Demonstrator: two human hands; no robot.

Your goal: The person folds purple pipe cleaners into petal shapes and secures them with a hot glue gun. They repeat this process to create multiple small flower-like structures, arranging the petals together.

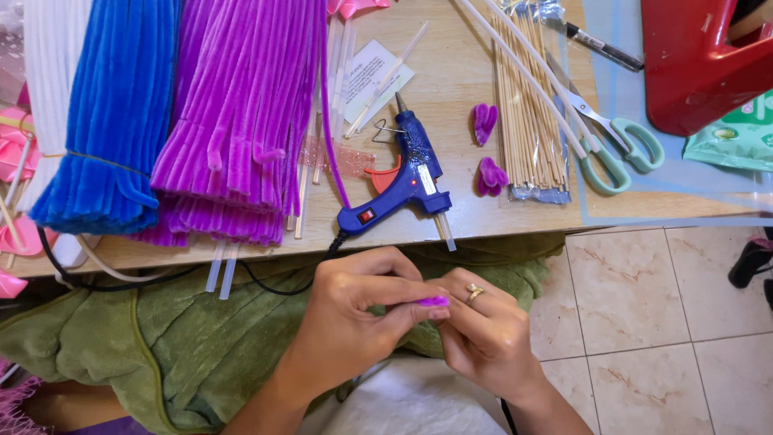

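left hand (354, 302) + right hand (483, 334) pinch purple piece (432, 301) | glue gun (403, 181) beyond

Both arms are bare, no sleeves at all. The left hand (354, 310) wears nothing, and the right hand (483, 334) has a gold ring (473, 292) on one finger.

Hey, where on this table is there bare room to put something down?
Bare wood shows between the glue gun and the skewers, apart from two purple petals, and along the table edge under them. The left is crowded with blue and purple stems; scissors fill the right.
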